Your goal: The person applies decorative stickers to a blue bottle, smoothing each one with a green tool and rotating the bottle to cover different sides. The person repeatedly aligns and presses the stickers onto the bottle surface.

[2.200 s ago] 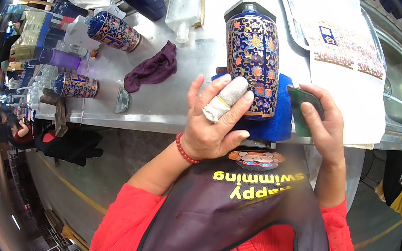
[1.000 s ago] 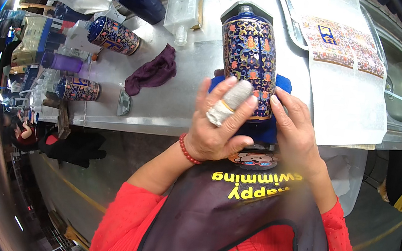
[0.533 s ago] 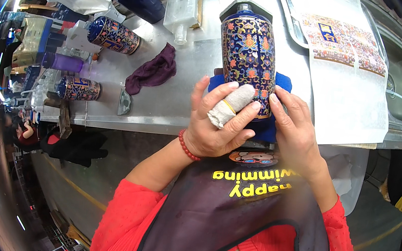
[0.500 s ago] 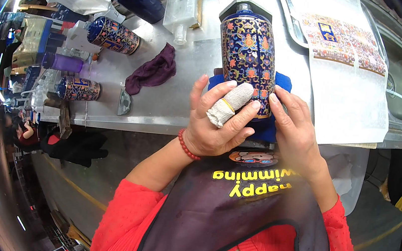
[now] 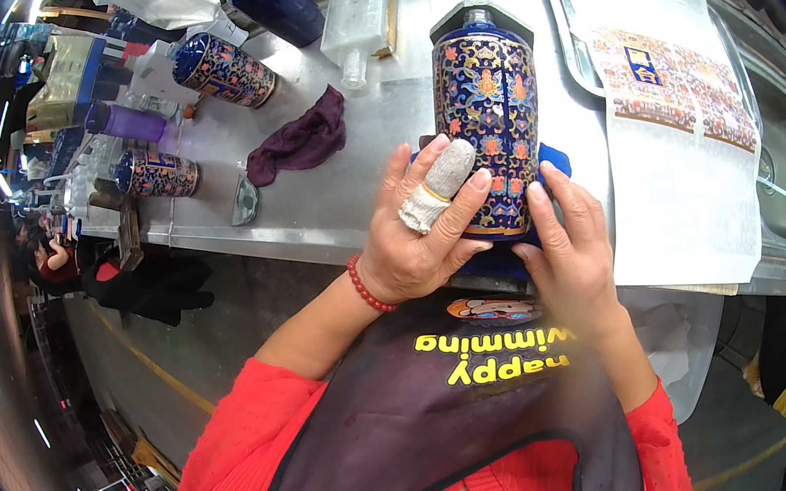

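A dark blue glass bottle [image 5: 486,110] with a dense floral pattern in gold, orange and turquoise lies neck away from me over a blue cloth [image 5: 555,157]. My left hand [image 5: 424,220] presses its fingers against the bottle's lower left side, the thumb by the base. One of its fingers wears a grey knitted finger cover [image 5: 440,185] with a yellow band. Against the lower right side rest the fingertips of my right hand [image 5: 572,238], its thumb near the base. Between them the two hands hold the bottle. Its underside is hidden.
A crumpled purple cloth [image 5: 300,139] lies left on the metal table [image 5: 320,202]. Beyond it are a patterned bottle [image 5: 225,71], a plain blue bottle [image 5: 274,3] and a clear plastic box [image 5: 359,12]. White paper with a printed floral band [image 5: 678,84] covers the right, beside a sink [image 5: 783,166].
My left hand's covered finger has shifted up and left along the bottle, and its fingers are straighter. My right thumb now shows near the base. The bottle has barely moved.
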Available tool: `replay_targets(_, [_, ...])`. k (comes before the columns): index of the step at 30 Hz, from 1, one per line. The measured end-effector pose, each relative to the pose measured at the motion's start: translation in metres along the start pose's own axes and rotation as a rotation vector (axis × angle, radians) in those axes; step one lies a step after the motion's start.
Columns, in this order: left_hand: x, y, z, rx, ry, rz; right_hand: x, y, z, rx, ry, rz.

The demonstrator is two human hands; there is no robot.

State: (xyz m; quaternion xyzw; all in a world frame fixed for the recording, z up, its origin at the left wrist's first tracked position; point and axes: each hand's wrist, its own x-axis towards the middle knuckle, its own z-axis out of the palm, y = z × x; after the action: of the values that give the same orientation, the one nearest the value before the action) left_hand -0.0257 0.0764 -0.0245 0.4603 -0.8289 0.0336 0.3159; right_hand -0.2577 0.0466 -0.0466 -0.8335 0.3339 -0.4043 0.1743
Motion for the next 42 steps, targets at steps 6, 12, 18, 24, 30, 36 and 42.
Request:
replay_targets(6, [-0.005,-0.002,0.007,-0.144,0.077,-0.033,0.006,0.005,0.008,-0.028,0.092,-0.082])
replay_targets(12, [-0.007,0.000,0.001,-0.031,0.017,-0.009,0.008,0.002,0.011,-0.048,0.108,-0.077])
replay_targets(18, [-0.005,0.002,-0.001,0.009,0.018,0.008,0.008,0.001,0.010,-0.046,0.099,-0.073])
replay_targets(24, [-0.003,0.003,-0.003,0.044,0.010,0.018,0.009,0.000,0.007,-0.053,0.075,-0.067])
replay_targets(30, [0.001,0.004,-0.008,0.099,0.004,0.050,0.012,-0.002,0.001,-0.073,0.037,-0.074])
replay_targets(36, [0.006,0.003,-0.011,0.095,0.023,0.081,0.014,-0.002,-0.002,-0.051,0.013,-0.079])
replay_targets(42, [0.011,0.001,-0.015,0.072,0.030,0.081,0.017,0.000,-0.006,-0.024,-0.031,-0.059])
